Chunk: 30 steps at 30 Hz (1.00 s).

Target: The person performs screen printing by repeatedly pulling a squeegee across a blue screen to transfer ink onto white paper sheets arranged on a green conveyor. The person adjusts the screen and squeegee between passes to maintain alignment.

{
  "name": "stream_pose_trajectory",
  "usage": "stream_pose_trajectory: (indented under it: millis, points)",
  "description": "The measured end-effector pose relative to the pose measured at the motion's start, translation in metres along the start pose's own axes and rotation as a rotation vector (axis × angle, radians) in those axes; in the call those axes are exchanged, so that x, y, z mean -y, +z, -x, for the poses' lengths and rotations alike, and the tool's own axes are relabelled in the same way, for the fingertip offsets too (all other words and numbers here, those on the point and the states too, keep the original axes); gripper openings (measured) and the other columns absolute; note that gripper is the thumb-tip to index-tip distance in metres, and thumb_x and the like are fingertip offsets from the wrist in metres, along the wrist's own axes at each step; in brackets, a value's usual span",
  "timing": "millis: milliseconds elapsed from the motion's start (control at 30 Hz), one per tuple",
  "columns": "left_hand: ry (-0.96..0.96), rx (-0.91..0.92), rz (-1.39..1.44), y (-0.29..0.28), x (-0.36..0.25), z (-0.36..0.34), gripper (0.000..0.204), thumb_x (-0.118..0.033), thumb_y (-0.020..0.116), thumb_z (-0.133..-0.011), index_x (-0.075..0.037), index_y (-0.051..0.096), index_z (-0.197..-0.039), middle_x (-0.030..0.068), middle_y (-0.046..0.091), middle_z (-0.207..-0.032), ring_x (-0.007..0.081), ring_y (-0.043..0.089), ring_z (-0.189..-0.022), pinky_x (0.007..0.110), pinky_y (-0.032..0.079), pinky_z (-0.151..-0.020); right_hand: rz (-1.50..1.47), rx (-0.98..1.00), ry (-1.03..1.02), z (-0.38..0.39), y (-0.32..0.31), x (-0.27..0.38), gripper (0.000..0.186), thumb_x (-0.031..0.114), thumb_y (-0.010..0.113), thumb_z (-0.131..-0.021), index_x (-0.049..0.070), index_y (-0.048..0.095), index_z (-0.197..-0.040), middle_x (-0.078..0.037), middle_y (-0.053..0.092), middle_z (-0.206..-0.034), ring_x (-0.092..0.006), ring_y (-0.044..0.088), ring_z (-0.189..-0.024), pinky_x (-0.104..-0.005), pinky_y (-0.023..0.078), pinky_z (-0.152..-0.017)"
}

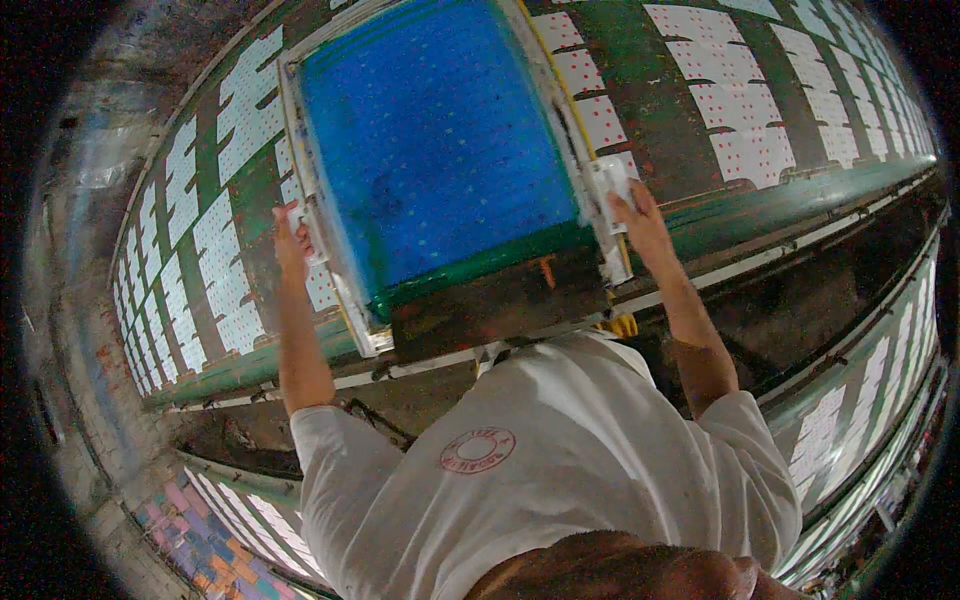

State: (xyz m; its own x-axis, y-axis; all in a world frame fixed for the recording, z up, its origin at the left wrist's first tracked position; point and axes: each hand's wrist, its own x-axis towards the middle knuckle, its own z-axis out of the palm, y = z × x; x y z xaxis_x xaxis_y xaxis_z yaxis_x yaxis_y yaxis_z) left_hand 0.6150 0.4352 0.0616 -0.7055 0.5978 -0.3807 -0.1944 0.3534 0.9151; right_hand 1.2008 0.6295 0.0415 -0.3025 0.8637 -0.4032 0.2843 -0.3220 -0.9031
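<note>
On the long green worktop (700,215), a printing frame (440,150) with a blue mesh lies flat across the rows of white dotted sheets (740,110). The left hand (292,240) is closed on the frame's left rail and the right hand (632,215) on its right rail, arms spread wide. The frame looks to be in the middle of being placed over a sheet. A next move would call for an even grip on both rails, keeping the frame level and square to the sheets beside it.
</note>
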Motion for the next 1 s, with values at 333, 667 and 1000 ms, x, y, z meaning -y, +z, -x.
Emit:
stream_pose_trajectory:
  millis: [333, 667, 1000]
  points:
    - [0.074, -0.007, 0.036, 0.165, 0.048, 0.050, 0.036, -0.049, 0.058, -0.103, -0.024, 0.061, -0.129, -0.0058, 0.044, -0.069, 0.0042, 0.034, -0.050, 0.022, 0.027, -0.042, 0.013, -0.175, 0.234, -0.033, -0.166, -0.036, 0.076, 0.034, 0.073, -0.096, 0.001, 0.038, -0.156, -0.015, 0.044, -0.156, -0.0260, 0.040, -0.145, -0.0379, 0.032, -0.119]
    - [0.107, -0.077, 0.079, 0.200, 0.048, 0.061, 0.039, -0.048, 0.067, -0.099, -0.017, 0.063, -0.122, -0.0097, 0.043, -0.060, 0.0022, 0.036, -0.043, 0.023, 0.026, -0.037, -0.039, -0.045, 0.158, -0.042, -0.212, -0.076, 0.090, 0.038, 0.076, -0.094, -0.002, 0.029, -0.159, -0.016, 0.030, -0.166, -0.0247, 0.036, -0.148, -0.0382, 0.031, -0.120]
    - [0.139, -0.188, -0.411, 0.190, 0.093, 0.019, 0.077, -0.066, 0.056, -0.098, 0.000, 0.059, -0.136, 0.0218, 0.068, -0.122, 0.0297, 0.066, -0.106, 0.042, 0.048, -0.098, 0.095, -0.022, 0.123, -0.044, -0.203, -0.066, 0.082, 0.037, 0.069, -0.099, 0.001, 0.028, -0.160, -0.020, 0.036, -0.162, -0.0317, 0.041, -0.145, -0.0424, 0.035, -0.118]
